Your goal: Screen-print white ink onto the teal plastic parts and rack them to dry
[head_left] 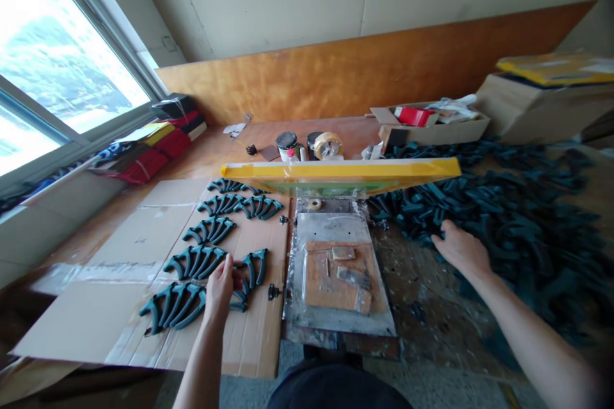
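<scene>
My left hand [223,282] is over the cardboard sheet [115,313], among rows of dark green curved parts [175,307]. Its fingers are pinched at a part beside a small group [259,265]; what they hold is partly hidden. At the right, my right hand [458,244] reaches the near edge of a large heap of similar dark green parts [518,217]. Its fingers are bent together against the heap, and whatever is between them cannot be made out.
Between my hands stands a metal plate [338,223] with a wooden block [314,294], below a raised yellow-edged frame [340,170]. Behind are jars [286,142], tape [329,146] and an open box [436,133]. Red packages [144,163] lie by the window.
</scene>
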`<state>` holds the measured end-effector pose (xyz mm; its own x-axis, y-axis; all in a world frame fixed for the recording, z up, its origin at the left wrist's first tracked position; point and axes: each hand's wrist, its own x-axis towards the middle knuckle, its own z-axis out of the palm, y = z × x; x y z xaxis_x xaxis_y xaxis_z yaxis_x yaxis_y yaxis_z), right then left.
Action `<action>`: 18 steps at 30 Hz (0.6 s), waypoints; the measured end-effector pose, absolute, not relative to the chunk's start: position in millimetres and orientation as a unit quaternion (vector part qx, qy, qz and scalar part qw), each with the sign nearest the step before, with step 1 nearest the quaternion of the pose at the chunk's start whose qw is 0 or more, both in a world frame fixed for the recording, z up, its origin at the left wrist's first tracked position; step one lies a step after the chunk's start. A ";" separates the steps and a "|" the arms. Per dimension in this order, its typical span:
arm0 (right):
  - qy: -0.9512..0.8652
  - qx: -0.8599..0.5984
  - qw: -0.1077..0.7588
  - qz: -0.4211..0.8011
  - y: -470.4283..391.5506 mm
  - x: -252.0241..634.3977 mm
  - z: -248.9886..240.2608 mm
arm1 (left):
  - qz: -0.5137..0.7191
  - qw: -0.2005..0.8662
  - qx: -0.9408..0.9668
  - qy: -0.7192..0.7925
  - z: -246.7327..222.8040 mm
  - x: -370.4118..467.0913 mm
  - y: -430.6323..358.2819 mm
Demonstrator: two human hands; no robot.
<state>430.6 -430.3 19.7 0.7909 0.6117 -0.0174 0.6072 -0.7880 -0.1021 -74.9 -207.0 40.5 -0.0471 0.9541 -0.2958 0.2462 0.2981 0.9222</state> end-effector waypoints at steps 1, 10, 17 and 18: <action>-0.357 -0.931 0.074 0.036 -427.0 413.3 22.0 | 0.377 0.507 0.486 0.604 54.6 -62.6 -202.5; -0.709 -0.680 0.181 0.036 -383.5 252.3 2.1 | 0.504 0.575 0.540 0.352 175.4 49.4 -177.1; -0.678 -0.709 0.194 0.017 -395.9 271.4 -0.1 | 0.420 0.583 0.576 0.390 169.6 20.9 -201.2; -0.651 -0.726 0.220 0.026 -398.0 281.9 3.0 | 0.394 0.593 0.578 0.398 159.8 11.3 -208.8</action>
<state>281.9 -398.0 3.0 0.1520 0.9565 0.2490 0.9338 -0.0564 -0.3532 11.3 -208.8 159.8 0.3721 0.9281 -0.0164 -0.0066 0.0204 0.9998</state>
